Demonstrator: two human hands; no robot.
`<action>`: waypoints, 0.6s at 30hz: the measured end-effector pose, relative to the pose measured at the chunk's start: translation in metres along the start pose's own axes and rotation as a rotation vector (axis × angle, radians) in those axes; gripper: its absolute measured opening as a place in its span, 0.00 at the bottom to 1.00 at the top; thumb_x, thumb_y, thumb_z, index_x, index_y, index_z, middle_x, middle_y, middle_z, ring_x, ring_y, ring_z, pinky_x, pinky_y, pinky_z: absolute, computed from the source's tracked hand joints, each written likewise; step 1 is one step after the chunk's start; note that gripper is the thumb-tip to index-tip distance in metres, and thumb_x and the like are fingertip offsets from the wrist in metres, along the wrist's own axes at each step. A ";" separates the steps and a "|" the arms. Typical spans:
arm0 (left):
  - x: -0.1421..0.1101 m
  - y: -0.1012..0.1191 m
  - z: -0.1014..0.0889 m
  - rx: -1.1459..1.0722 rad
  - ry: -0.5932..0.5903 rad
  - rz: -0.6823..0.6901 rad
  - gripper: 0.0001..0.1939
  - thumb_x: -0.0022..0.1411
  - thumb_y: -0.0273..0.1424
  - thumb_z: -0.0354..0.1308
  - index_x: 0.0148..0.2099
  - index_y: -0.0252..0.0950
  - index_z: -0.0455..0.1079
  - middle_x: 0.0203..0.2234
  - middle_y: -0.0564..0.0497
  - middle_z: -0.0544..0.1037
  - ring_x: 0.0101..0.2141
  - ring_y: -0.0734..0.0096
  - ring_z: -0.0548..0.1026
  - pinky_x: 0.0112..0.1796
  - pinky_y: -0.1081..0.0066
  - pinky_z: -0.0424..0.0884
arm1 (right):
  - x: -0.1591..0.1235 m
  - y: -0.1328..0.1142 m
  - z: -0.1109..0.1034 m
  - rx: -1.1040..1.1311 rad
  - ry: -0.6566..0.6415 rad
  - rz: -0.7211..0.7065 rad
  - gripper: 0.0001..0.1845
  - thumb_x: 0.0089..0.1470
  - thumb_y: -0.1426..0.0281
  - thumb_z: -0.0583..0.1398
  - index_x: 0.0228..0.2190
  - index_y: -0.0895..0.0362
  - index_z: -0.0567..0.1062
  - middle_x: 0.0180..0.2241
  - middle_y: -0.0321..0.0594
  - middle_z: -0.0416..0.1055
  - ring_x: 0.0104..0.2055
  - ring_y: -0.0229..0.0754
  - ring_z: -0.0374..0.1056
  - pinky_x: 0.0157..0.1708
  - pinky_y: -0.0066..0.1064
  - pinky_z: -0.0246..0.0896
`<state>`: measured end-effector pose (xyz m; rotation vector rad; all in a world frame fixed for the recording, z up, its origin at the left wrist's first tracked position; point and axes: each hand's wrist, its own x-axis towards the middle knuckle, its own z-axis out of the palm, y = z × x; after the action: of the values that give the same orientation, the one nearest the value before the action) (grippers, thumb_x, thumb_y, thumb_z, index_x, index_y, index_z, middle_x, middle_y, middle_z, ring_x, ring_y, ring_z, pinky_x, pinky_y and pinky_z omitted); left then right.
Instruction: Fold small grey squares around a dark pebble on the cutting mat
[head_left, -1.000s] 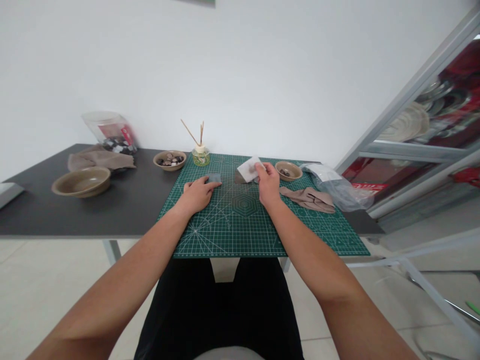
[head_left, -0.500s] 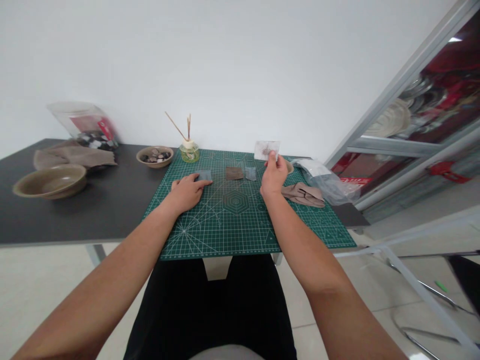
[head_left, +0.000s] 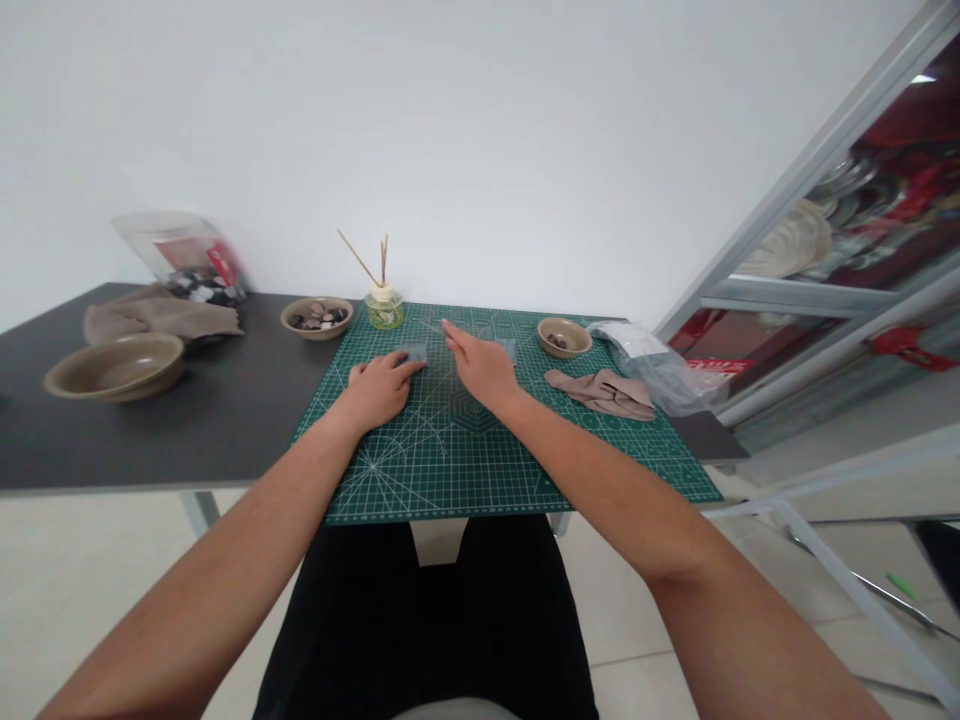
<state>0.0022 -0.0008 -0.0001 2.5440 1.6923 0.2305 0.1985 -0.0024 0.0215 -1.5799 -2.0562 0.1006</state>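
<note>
My left hand [head_left: 381, 388] lies on the green cutting mat [head_left: 405, 480], fingers spread, touching a small grey-blue square piece [head_left: 414, 352] that shows between its forefinger and thumb. My right hand [head_left: 484, 370] is over the middle of the mat, fingers pinched on a thin sheet [head_left: 430, 326] now seen almost edge-on. Just beyond the right hand, a second grey-blue piece [head_left: 510, 348] is partly covered. The spot where a brown square lay is hidden behind this hand.
Right on the mat are a small bowl [head_left: 576, 345] with stones and a crumpled brown cloth [head_left: 600, 392], beside a plastic bag [head_left: 675, 375]. At the back stands a reed diffuser [head_left: 385, 310]. Leftward are a bowl of stones [head_left: 316, 318], a larger bowl [head_left: 116, 375], and another cloth [head_left: 161, 315].
My right hand has swung left and down with the sheet, which has turned from facing me to nearly edge-on. The small bowl behind it has come into view. My left hand stays put.
</note>
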 end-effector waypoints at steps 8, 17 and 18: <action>0.002 -0.002 0.002 -0.009 -0.005 0.015 0.27 0.68 0.31 0.39 0.65 0.43 0.63 0.65 0.44 0.64 0.62 0.52 0.63 0.58 0.45 0.60 | 0.007 -0.019 0.030 -0.278 -0.189 -0.061 0.27 0.69 0.67 0.41 0.65 0.59 0.57 0.49 0.53 0.76 0.46 0.49 0.74 0.46 0.39 0.64; 0.002 0.000 -0.001 -0.008 0.061 -0.073 0.27 0.66 0.29 0.41 0.64 0.34 0.62 0.62 0.41 0.67 0.60 0.54 0.67 0.57 0.52 0.65 | 0.002 -0.017 0.042 -0.299 -0.197 -0.018 0.28 0.68 0.70 0.38 0.63 0.63 0.59 0.52 0.55 0.73 0.47 0.50 0.73 0.45 0.41 0.66; 0.002 0.000 -0.001 -0.006 0.064 -0.068 0.27 0.66 0.29 0.41 0.64 0.35 0.63 0.63 0.41 0.66 0.60 0.54 0.67 0.57 0.52 0.65 | 0.001 -0.017 0.041 -0.305 -0.199 -0.014 0.28 0.67 0.71 0.38 0.64 0.63 0.59 0.53 0.56 0.73 0.47 0.50 0.73 0.46 0.42 0.65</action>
<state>0.0025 0.0007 0.0012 2.4953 1.7946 0.3149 0.1641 0.0042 -0.0067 -1.7972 -2.3236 -0.0677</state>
